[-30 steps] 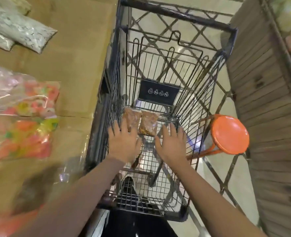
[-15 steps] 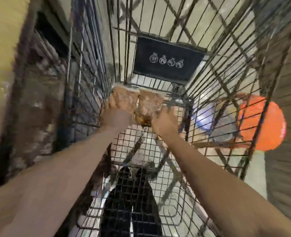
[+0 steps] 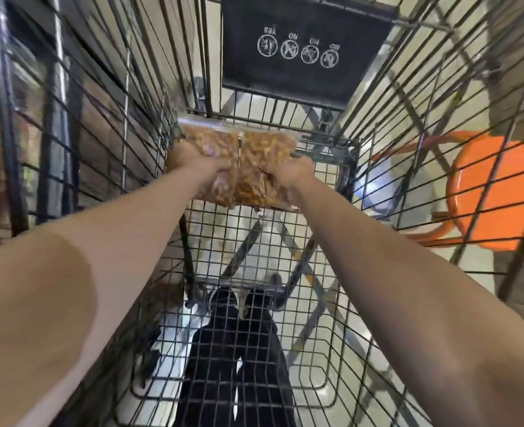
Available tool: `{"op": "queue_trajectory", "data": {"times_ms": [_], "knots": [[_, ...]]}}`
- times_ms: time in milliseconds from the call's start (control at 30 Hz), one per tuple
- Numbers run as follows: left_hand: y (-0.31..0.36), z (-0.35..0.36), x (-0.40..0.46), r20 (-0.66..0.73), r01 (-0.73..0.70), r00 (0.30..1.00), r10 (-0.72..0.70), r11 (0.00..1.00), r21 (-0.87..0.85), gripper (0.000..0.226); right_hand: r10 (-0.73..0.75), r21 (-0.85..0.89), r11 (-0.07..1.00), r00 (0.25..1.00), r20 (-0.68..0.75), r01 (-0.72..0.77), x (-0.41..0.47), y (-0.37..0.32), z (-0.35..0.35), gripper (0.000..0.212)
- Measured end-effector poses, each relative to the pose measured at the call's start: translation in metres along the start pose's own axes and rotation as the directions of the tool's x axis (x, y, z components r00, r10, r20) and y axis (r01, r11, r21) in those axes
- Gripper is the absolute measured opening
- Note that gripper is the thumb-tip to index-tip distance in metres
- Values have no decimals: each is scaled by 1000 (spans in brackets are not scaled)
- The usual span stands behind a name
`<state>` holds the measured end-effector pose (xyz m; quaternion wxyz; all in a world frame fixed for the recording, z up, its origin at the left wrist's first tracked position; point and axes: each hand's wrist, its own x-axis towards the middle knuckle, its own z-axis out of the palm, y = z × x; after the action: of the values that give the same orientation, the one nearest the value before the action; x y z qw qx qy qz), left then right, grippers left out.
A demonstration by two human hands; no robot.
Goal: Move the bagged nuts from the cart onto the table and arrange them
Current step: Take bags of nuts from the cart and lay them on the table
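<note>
Nearest the camera, two bare forearms are seen stretching forward and down into a wire shopping cart (image 3: 387, 167), with dark trouser legs visible through the mesh floor below. Further in, the left hand (image 3: 199, 163) is curled around the lower edge of a clear bag of brown nuts (image 3: 214, 149), and the right hand (image 3: 291, 174) is curled around a second bag of nuts (image 3: 267, 158) that lies touching the first, side by side. Both bags are held at the far end of the cart floor, against the end wall; whether they are already lifted clear of the mesh cannot be told, as the frame is slightly blurred. Beyond the bags, a black placard (image 3: 300, 72) with four round white symbols is fixed to the cart's end wall. Outside the right wall, an orange stool (image 3: 498, 192) stands on a pale floor. The table is not in view. The step in hand is judged to be the lift out of the cart. It would be done well if each bag were gripped firmly across its body rather than by a loose corner, raised straight up past the wire walls without snagging the plastic, and kept level so the contents do not shift.
</note>
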<state>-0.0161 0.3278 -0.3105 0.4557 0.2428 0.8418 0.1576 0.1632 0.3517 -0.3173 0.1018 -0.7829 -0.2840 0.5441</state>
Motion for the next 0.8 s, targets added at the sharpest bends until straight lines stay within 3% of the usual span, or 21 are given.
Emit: {"op": "queue_trajectory", "data": {"times_ms": [133, 167, 267, 367, 400, 467, 567, 633, 800], "knots": [[-2, -10, -28, 72, 26, 997, -19, 995, -98, 54, -58, 139, 989, 997, 56, 50, -25, 11, -7, 21], [-2, -14, -39, 110, 50, 993, -34, 988, -144, 56, -54, 182, 982, 996, 77, 40, -33, 14, -12, 26], [-1, -31, -79, 196, 50, 981, -8, 977, -207, 90, -19, 263, 964, 986, 164, -26, -72, 20, -37, 66], [7, -57, -128, 297, 77, 954, 25, 943, -324, 92, 13, 312, 947, 981, 193, -74, -121, 19, -69, 90], [11, -68, -146, 355, 98, 934, 41, 927, -363, 91, 2, 345, 936, 978, 208, -75, -140, 17, -80, 88], [13, -88, -179, 437, 125, 896, 79, 899, -419, 109, -37, 432, 898, 963, 266, -85, -174, 15, -102, 66], [17, -119, -230, 441, 105, 888, 130, 876, -470, 90, -167, 459, 888, 918, 359, -17, -227, 10, -130, 33], [17, -138, -260, 438, 108, 884, 163, 841, -530, 86, -247, 484, 875, 879, 408, 21, -258, 11, -145, 23], [6, -189, -329, 308, -47, 908, 283, 800, -598, 54, -323, 381, 911, 851, 413, 161, -332, 9, -153, 64]]}}
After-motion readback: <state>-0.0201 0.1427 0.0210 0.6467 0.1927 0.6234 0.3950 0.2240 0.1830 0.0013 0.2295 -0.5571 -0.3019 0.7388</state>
